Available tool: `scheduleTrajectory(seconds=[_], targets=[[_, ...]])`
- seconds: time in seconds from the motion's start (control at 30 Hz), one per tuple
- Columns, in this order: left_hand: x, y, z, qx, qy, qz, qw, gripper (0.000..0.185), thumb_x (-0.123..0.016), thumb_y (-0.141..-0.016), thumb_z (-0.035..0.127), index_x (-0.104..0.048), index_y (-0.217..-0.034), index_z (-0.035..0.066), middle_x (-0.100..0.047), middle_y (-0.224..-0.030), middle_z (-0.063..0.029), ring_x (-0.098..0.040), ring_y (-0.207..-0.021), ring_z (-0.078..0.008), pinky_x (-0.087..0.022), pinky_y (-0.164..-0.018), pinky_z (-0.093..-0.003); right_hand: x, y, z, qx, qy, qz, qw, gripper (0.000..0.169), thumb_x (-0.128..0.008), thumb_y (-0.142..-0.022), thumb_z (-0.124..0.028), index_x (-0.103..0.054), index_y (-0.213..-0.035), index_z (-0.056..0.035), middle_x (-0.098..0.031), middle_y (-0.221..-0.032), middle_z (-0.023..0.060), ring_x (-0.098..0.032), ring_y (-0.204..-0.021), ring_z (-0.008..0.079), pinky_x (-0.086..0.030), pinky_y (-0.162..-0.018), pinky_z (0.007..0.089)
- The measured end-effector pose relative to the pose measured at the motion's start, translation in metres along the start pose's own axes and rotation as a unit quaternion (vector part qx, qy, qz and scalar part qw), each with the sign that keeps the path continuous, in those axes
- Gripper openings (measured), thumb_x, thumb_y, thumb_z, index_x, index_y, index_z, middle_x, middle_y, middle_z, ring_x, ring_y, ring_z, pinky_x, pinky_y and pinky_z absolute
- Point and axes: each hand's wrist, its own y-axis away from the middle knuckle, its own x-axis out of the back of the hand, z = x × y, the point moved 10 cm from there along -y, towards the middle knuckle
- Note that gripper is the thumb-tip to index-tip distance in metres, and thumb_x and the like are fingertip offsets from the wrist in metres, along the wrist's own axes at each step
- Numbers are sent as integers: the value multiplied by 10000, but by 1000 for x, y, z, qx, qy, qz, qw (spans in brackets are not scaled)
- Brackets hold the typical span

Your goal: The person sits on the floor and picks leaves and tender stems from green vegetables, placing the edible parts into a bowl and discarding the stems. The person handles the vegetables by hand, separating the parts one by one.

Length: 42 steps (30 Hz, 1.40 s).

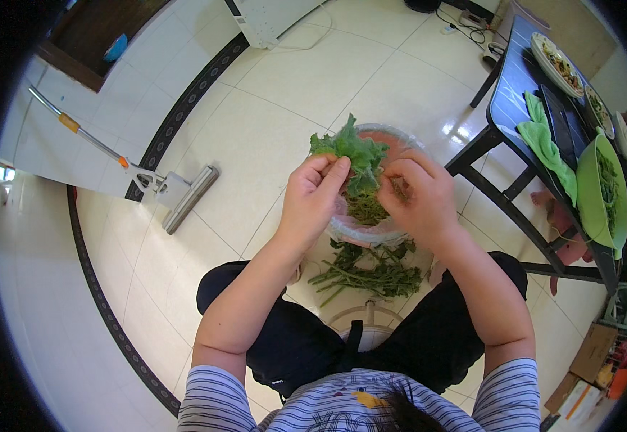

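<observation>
A large green leaf [354, 154] is pinched between the thumb and fingers of my left hand [317, 189], above a round bin [389, 237] lined with a clear plastic bag. My right hand [418, 194] is at the leaf's right edge with thumb and fingers drawn together; whether it grips a stem or leaf piece is too small to tell. Thin green and brownish scraps [367, 208] lie inside the bin. On the tiled floor between my feet and the bin lies a pile of leafy green stems [372, 272].
At right stands a dark table [524, 86] with plates of food [559, 65], a green cloth [548, 143] and a light-green basin [588, 189] of greens. Part of a person [567, 232] shows beyond it. A squeegee-type mop [189, 200] leans at left. Boxes [594, 351] stand lower right.
</observation>
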Motion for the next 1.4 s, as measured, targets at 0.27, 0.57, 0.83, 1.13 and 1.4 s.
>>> scheduleTrajectory(seconds=[0.27,0.57,0.83,1.13,1.4], targets=[[-1,0,3,-1,-6,-15,1000,193,-542,-883,190,-565,-852,2,-549,-712,14,-459,-629,-43,-378,-571,-193,7,-4,2,-25,-45,12,999,136,-656,-660,-54,-565,-761,-66,-548,-732,58,-558,-632,243,-450,-540,317],[-3,1,1,-7,12,-24,1000,159,-528,-888,173,-572,-912,22,-588,-795,-7,-496,-654,-51,-385,-592,-190,-4,-3,1,-15,-55,-13,998,108,-650,-685,-47,-581,-767,-62,-556,-743,67,-561,-653,246,-451,-550,320],[9,-7,5,-12,26,-1,1000,174,-516,-892,177,-559,-877,9,-587,-778,-13,-511,-672,-66,-417,-620,-210,-54,27,55,-18,143,-205,968,73,-562,-757,-106,-599,-804,-65,-570,-777,74,-575,-735,276,-458,-631,385],[9,-7,1,4,7,-25,1000,167,-516,-892,173,-575,-904,17,-589,-804,-6,-513,-692,-56,-412,-625,-207,-41,18,63,-129,79,-186,971,98,-537,-794,-129,-589,-840,-60,-583,-806,101,-573,-721,308,-466,-626,391],[0,1,3,18,-21,-21,999,141,-573,-859,138,-584,-869,-2,-579,-753,-3,-500,-680,-61,-396,-625,-197,-4,2,25,-156,-117,-52,979,78,-607,-740,-35,-583,-815,-40,-571,-758,80,-549,-576,202,-439,-521,286]])
